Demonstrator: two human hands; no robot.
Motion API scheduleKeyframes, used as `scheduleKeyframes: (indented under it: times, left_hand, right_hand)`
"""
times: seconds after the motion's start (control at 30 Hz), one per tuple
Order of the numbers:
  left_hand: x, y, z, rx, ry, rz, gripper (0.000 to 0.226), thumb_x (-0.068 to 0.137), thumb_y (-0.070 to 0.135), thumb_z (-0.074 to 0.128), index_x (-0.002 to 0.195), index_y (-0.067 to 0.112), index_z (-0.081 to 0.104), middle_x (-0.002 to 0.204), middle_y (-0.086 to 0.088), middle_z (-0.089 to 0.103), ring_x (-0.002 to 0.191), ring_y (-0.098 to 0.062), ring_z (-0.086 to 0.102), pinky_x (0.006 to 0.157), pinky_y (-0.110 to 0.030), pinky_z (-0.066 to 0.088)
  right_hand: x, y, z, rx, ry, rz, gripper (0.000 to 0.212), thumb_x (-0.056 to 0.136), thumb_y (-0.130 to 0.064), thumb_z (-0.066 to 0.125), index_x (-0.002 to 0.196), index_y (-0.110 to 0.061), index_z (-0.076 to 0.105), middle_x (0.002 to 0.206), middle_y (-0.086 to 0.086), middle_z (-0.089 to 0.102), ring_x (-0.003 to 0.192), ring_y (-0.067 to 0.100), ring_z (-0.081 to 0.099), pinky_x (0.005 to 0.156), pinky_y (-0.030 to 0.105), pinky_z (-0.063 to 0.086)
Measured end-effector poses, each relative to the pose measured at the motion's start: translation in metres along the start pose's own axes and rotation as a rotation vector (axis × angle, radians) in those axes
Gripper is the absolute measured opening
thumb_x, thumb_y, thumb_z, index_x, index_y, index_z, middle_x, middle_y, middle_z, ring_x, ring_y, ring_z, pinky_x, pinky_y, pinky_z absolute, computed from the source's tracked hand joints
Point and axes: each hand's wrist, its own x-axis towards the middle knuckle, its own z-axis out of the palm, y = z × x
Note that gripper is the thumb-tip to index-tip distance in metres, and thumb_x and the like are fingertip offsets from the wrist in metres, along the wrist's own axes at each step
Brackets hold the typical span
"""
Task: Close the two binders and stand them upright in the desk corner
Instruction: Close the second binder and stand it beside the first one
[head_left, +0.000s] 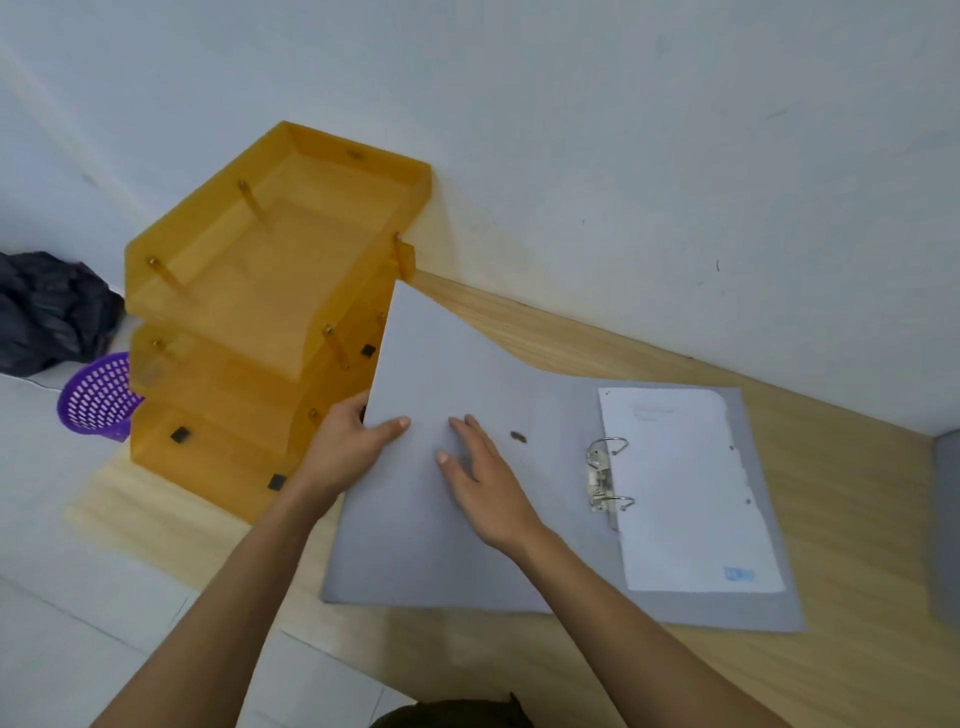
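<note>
A grey lever-arch binder (561, 571) lies open on the wooden desk (857, 519). Its metal rings (605, 475) hold white paper (691, 493) on the right half. The left cover (426, 364) is raised off the desk and tilted up. My left hand (348, 447) grips that cover's left edge, thumb on the inside face. My right hand (483, 478) rests flat with fingers spread on the inside of the cover near the fold. A second grey binder (945, 519) shows only as a sliver at the right edge.
An orange three-tier letter tray (260, 312) stands at the desk's left end against the white wall, just behind the raised cover. Beyond the desk edge, a purple basket (98, 397) and a dark bag (47, 312) sit on the tiled floor.
</note>
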Motion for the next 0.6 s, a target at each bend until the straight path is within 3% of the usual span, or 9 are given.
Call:
scheduleKeyframes:
  times: [0.1,0.17,0.23,0.33,0.43,0.5,0.57,0.6]
  left_hand:
    - [0.006,0.035,-0.010,0.009,-0.020,-0.004,0.022,0.095,0.021,0.066,0.115,0.023,0.073,0.111,0.001,0.078,0.090,-0.019,0.077,0.078,-0.041,0.063]
    - [0.007,0.053,-0.001,-0.040,-0.072,-0.005,0.024,0.099,0.028,0.060,0.119,0.022,0.072,0.113,-0.001,0.078,0.094,-0.022,0.077,0.085,-0.046,0.061]
    - [0.004,0.065,0.016,-0.236,-0.183,-0.054,0.032,0.101,0.044,0.052,0.115,0.024,0.073,0.115,-0.004,0.079,0.099,-0.023,0.077,0.085,-0.042,0.061]
    - [-0.001,0.064,0.050,-0.462,-0.355,-0.092,0.058,0.099,0.063,0.036,0.126,0.023,0.069,0.116,-0.007,0.078,0.108,-0.024,0.075,0.082,-0.035,0.062]
    - [-0.007,0.056,0.099,-0.445,-0.375,-0.027,0.057,0.098,0.066,0.033,0.138,0.036,0.060,0.139,0.001,0.066,0.132,-0.018,0.060,0.106,-0.041,0.050]
    - [-0.010,0.052,0.127,-0.370,-0.402,0.068,0.054,0.103,0.059,0.028,0.152,0.041,0.042,0.157,0.015,0.045,0.144,0.000,0.041,0.115,-0.028,0.038]
    - [-0.010,0.045,0.149,-0.256,-0.454,0.132,0.053,0.106,0.054,0.023,0.157,0.043,0.025,0.160,0.026,0.030,0.141,0.016,0.030,0.112,-0.011,0.032]
    - [-0.007,0.040,0.159,-0.196,-0.466,0.135,0.055,0.106,0.054,0.022,0.159,0.041,0.017,0.164,0.023,0.024,0.146,0.013,0.024,0.118,-0.016,0.026]
  right_hand:
    - [-0.001,-0.025,0.001,0.046,-0.008,-0.066,0.064,0.102,-0.054,0.036,0.160,-0.029,0.022,0.169,-0.009,0.013,0.155,0.006,0.011,0.126,0.039,0.014]
    - [-0.004,-0.035,-0.002,0.088,0.018,-0.100,0.064,0.103,-0.052,0.035,0.160,-0.026,0.020,0.169,-0.009,0.016,0.154,0.005,0.012,0.126,0.039,0.014]
    - [-0.008,-0.040,-0.011,0.156,0.067,-0.110,0.064,0.103,-0.052,0.034,0.160,-0.028,0.020,0.167,-0.010,0.020,0.153,0.004,0.016,0.126,0.039,0.016]
    - [-0.015,-0.044,-0.031,0.256,0.123,-0.103,0.068,0.098,-0.063,0.032,0.159,-0.035,0.022,0.165,-0.015,0.025,0.150,0.002,0.023,0.124,0.042,0.024]
    - [-0.024,-0.045,-0.059,0.356,0.188,-0.090,0.077,0.089,-0.075,0.034,0.157,-0.040,0.023,0.164,-0.017,0.028,0.149,0.004,0.028,0.120,0.046,0.032]
    - [-0.030,-0.041,-0.076,0.375,0.227,-0.076,0.075,0.088,-0.076,0.037,0.155,-0.045,0.025,0.162,-0.017,0.033,0.147,0.005,0.034,0.118,0.045,0.036]
    - [-0.036,-0.034,-0.094,0.369,0.273,-0.059,0.070,0.089,-0.066,0.044,0.153,-0.043,0.029,0.156,-0.015,0.043,0.141,0.005,0.044,0.113,0.039,0.041]
    - [-0.040,-0.029,-0.104,0.358,0.304,-0.052,0.067,0.089,-0.058,0.049,0.152,-0.042,0.033,0.151,-0.016,0.050,0.135,0.004,0.050,0.107,0.032,0.045]
